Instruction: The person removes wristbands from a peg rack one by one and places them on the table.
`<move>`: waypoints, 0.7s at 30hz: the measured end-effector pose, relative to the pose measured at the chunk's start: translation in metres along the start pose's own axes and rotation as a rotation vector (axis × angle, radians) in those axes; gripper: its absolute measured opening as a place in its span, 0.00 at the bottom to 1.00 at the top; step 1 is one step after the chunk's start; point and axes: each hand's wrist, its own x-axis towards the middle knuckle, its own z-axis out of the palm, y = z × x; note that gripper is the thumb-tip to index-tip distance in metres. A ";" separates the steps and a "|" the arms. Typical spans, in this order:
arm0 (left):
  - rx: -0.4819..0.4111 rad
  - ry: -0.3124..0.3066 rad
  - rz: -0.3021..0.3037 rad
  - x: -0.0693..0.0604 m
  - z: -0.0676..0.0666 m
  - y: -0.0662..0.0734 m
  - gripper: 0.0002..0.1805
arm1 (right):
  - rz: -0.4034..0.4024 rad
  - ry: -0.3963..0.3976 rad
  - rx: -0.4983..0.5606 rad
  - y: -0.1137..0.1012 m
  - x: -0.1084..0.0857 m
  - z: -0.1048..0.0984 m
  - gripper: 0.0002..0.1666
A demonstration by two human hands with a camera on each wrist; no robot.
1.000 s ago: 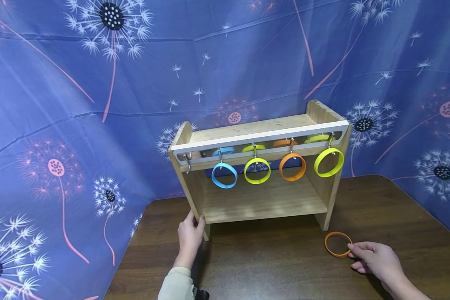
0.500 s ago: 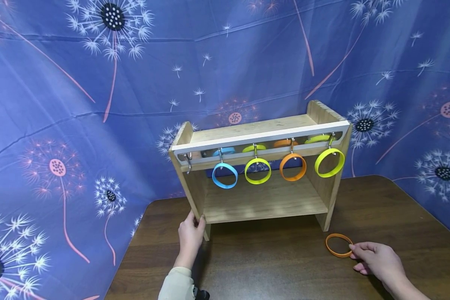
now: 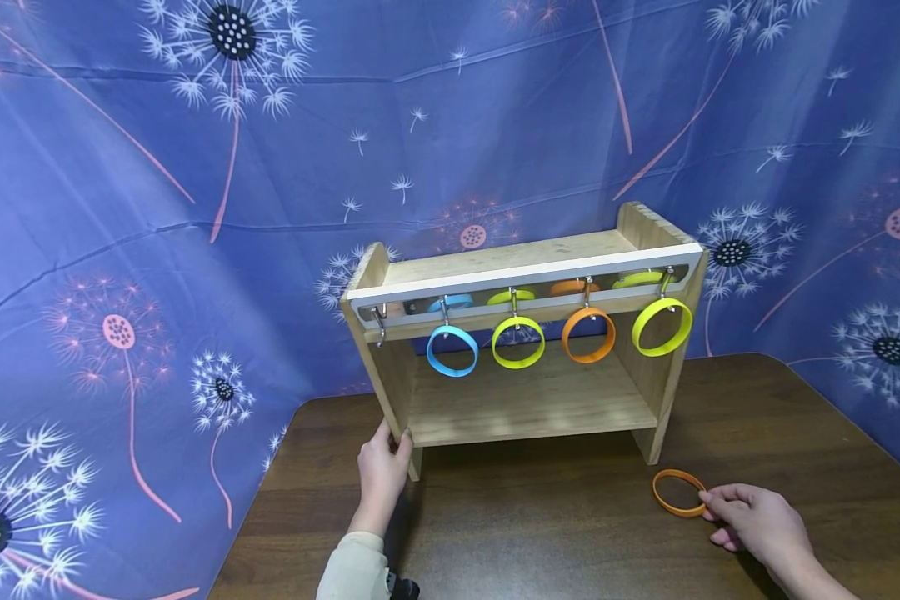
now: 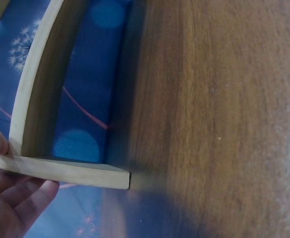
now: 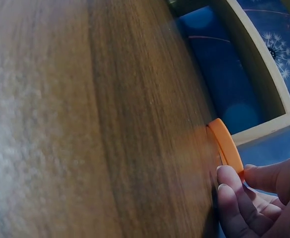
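A wooden rack [image 3: 540, 421] with a metal hook rail stands on the table. My left hand [image 3: 382, 473] grips the lower part of its left side panel, thumb in front and fingers behind, as the left wrist view shows. Between thumb and fingertips, my right hand [image 3: 761, 521] pinches an orange ring [image 3: 663, 504] at its right edge, low over the table in front of the rack's right leg. From the hooks hang a blue ring [image 3: 432, 364], a yellow-green ring [image 3: 497, 354], another orange ring [image 3: 566, 343] and a second yellow-green ring [image 3: 640, 340]. The leftmost hook [image 3: 379, 327] bears no ring.
The brown wooden table [image 3: 540, 533] runs in front of the rack and to both sides. Behind it hangs a blue cloth [image 3: 307, 167] printed with dandelions. The rack's top shelf [image 3: 502, 257] lies above the hook rail.
The orange ring in my right hand has shifted very slightly right and down in the head view. My left hand keeps its hold on the rack; the hanging rings stay on their hooks.
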 end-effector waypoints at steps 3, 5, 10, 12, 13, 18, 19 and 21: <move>-0.004 0.000 0.001 0.000 0.000 0.000 0.03 | -0.008 0.001 0.001 0.000 0.000 0.000 0.22; -0.006 -0.001 0.001 0.000 0.000 0.001 0.03 | -0.017 0.002 -0.001 -0.001 0.000 -0.001 0.22; -0.005 -0.004 -0.003 0.000 0.000 0.001 0.03 | -0.023 -0.004 0.026 -0.003 -0.004 -0.003 0.25; -0.004 -0.002 -0.003 0.000 0.000 0.001 0.03 | -0.026 -0.002 0.030 -0.005 -0.005 -0.002 0.25; -0.005 0.000 -0.002 0.000 0.000 0.000 0.03 | -0.031 -0.002 0.034 -0.006 -0.005 -0.002 0.25; -0.012 0.000 -0.004 0.000 0.001 -0.001 0.03 | -0.081 0.008 0.002 -0.012 -0.007 0.002 0.24; -0.012 0.000 -0.005 0.000 0.001 -0.001 0.03 | -0.092 0.010 0.002 -0.013 -0.008 0.003 0.24; -0.011 -0.001 -0.008 -0.001 0.000 -0.001 0.03 | -0.105 0.019 0.003 -0.015 -0.009 0.004 0.24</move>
